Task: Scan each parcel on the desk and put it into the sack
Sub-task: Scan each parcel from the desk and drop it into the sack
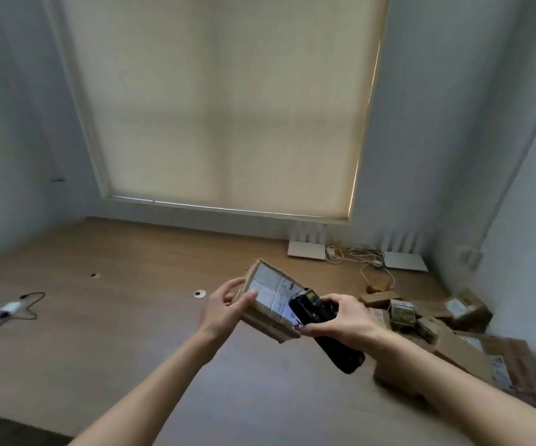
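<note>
Centre frame: left hand [225, 304] grips a taped cardboard parcel [268, 300] above the wooden desk [115, 317], white label up, long axis running toward lower right. Right hand [340, 320] curled round a glossy black scanner [323, 329], head touching the label's right end. More boxes [421, 320] heaped right; sack not visible.

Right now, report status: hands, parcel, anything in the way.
Left hand grips brown cardboard parcel, label up. Right hand holds black handheld scanner over label. More cardboard boxes piled right. Sack not in view.
</note>
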`<state>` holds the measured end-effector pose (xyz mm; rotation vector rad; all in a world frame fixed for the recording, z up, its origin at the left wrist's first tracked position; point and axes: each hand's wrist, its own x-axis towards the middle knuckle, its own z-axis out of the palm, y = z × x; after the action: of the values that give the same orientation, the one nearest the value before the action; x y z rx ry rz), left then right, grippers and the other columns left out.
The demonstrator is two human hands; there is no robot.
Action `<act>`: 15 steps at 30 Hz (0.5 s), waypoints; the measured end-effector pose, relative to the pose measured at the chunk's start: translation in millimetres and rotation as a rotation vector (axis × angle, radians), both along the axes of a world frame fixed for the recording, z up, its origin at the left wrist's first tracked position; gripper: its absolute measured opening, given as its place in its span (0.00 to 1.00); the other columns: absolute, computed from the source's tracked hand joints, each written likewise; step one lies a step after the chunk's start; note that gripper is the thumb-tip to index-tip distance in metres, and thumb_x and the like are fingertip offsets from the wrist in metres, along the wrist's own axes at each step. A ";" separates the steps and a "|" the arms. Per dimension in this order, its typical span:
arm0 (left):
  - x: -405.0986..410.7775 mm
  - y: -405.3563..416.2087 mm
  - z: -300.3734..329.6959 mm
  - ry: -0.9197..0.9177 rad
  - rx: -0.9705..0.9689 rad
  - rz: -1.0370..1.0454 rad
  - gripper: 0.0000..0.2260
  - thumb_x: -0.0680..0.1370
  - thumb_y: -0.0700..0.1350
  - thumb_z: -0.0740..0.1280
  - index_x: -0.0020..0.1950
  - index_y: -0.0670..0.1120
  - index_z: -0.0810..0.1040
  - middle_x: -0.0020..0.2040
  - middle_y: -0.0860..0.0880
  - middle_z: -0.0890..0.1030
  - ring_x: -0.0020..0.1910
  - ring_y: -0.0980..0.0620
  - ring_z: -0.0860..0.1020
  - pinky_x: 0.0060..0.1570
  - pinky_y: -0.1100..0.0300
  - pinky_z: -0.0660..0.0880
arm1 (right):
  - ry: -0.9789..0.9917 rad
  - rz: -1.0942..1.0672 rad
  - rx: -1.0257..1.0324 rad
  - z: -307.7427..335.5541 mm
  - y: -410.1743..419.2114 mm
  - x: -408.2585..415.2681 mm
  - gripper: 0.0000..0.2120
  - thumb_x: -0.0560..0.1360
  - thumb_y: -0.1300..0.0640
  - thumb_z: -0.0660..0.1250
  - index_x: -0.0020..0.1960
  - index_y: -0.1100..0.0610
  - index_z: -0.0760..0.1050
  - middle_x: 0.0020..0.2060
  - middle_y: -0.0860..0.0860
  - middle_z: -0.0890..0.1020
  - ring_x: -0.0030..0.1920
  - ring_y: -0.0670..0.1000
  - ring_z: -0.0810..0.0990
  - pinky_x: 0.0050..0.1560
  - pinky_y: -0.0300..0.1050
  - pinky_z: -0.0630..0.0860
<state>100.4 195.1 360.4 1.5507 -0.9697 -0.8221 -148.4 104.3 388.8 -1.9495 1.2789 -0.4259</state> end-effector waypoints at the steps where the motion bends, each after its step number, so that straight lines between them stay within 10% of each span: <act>1: 19.5 10.8 8.8 -0.023 -0.014 0.052 0.24 0.66 0.64 0.73 0.60 0.62 0.77 0.56 0.46 0.83 0.55 0.49 0.82 0.57 0.46 0.80 | 0.028 0.041 -0.038 10.0 2.4 19.3 0.30 0.56 0.40 0.84 0.55 0.43 0.80 0.42 0.40 0.84 0.40 0.37 0.83 0.37 0.31 0.77; 9: 137.8 83.4 50.6 -0.176 -0.037 0.393 0.28 0.66 0.64 0.71 0.64 0.58 0.78 0.58 0.44 0.81 0.57 0.46 0.80 0.58 0.46 0.79 | 0.213 0.290 -0.269 58.9 11.0 146.2 0.33 0.58 0.44 0.83 0.62 0.47 0.81 0.48 0.45 0.85 0.47 0.47 0.84 0.48 0.44 0.82; 15: 186.2 108.3 67.4 -0.235 -0.031 0.553 0.29 0.63 0.68 0.70 0.63 0.61 0.78 0.56 0.46 0.81 0.56 0.47 0.80 0.58 0.46 0.79 | 0.345 0.417 -0.474 77.9 13.0 208.1 0.29 0.58 0.41 0.82 0.58 0.42 0.80 0.43 0.42 0.81 0.43 0.47 0.79 0.31 0.36 0.66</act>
<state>286.6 303.4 427.8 1.7953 -0.6554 -0.2391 59.7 117.3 466.7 -2.7120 0.9827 -0.1925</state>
